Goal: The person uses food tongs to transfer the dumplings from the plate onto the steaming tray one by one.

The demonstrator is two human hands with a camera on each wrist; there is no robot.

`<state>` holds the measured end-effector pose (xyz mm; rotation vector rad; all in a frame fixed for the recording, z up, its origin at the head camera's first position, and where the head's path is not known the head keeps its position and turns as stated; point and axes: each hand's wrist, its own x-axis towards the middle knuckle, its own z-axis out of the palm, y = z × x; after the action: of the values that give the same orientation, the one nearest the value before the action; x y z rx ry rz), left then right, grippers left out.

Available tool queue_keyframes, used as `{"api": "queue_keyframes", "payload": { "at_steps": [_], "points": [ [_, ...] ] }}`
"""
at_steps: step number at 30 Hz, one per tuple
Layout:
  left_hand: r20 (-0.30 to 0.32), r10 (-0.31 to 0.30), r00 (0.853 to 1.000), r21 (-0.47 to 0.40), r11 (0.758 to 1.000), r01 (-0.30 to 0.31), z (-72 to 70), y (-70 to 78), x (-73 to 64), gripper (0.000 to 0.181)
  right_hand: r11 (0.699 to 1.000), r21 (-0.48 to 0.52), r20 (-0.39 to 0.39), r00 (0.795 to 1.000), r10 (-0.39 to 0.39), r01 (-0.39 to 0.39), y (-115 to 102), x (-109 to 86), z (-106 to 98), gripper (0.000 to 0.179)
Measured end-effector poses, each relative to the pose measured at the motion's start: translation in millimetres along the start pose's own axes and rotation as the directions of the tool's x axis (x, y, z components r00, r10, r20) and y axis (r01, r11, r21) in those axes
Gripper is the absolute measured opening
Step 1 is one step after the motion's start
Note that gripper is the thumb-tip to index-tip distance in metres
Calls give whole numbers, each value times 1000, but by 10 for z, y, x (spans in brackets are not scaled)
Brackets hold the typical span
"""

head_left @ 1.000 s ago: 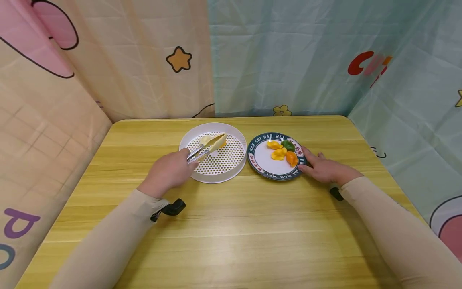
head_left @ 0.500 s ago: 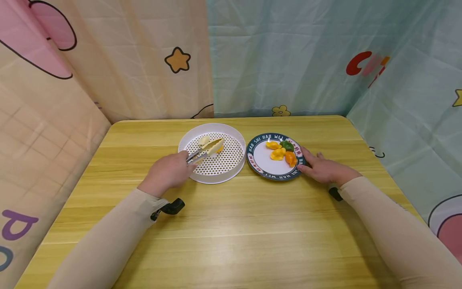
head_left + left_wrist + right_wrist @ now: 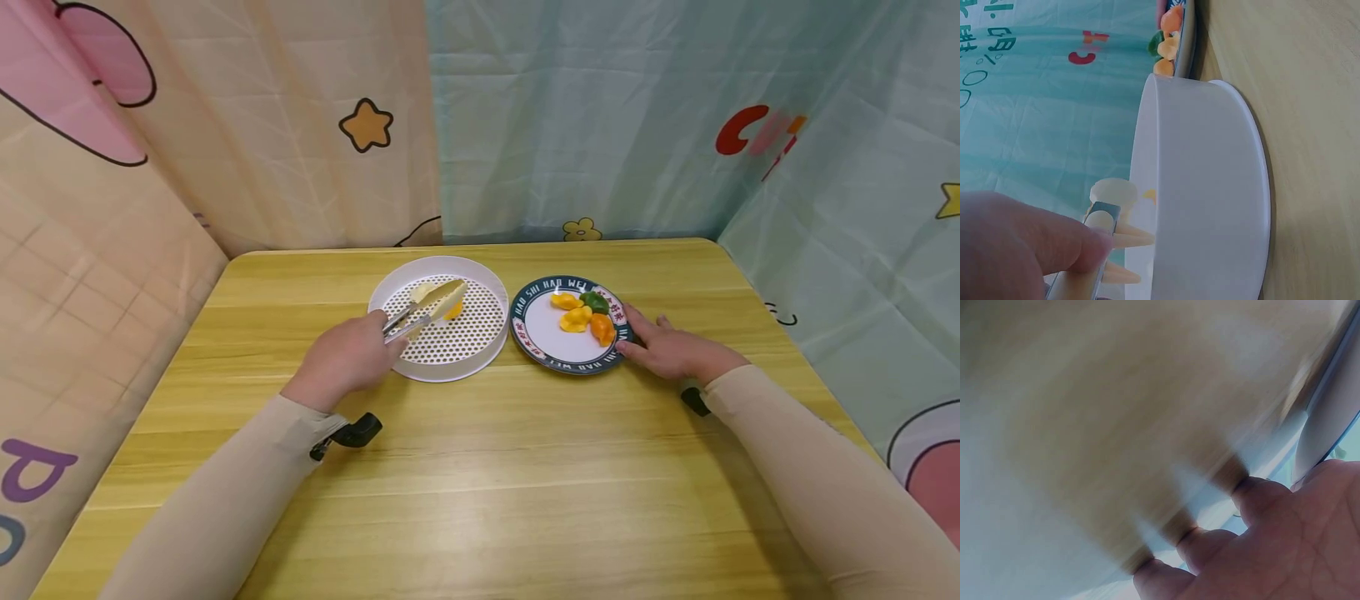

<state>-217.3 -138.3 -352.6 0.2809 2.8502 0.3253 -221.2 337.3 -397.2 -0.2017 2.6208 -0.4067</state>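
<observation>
The left hand (image 3: pixel 343 360) pinches metal tongs (image 3: pixel 405 322), their pale tips inside a white perforated tray (image 3: pixel 450 370) containing a yellow piece (image 3: pixel 454 312) and a pale piece (image 3: pixel 422 291). Beside it, a dark-rimmed plate (image 3: pixel 547 333) bears two yellow dumpling-shaped pieces (image 3: pixel 576 319), one green (image 3: pixel 596 302), one orange (image 3: pixel 602 330); the right hand (image 3: pixel 671 348), fingers extended, touches its rim.
</observation>
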Motion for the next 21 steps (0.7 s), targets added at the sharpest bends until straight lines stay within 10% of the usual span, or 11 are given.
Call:
{"api": "queue_keyframes", "payload": {
  "at_steps": [8, 21],
  "points": [
    [-67, 73, 995, -60, 995, -77, 10, 201, -59, 57, 1000, 11, 5, 1000, -1, 1, 17, 7, 2, 93],
    [-60, 203, 977, -125, 970, -209, 331, 1024, -4, 67, 1000, 5, -7, 1000, -9, 9, 38, 1, -1, 92]
  ]
}}
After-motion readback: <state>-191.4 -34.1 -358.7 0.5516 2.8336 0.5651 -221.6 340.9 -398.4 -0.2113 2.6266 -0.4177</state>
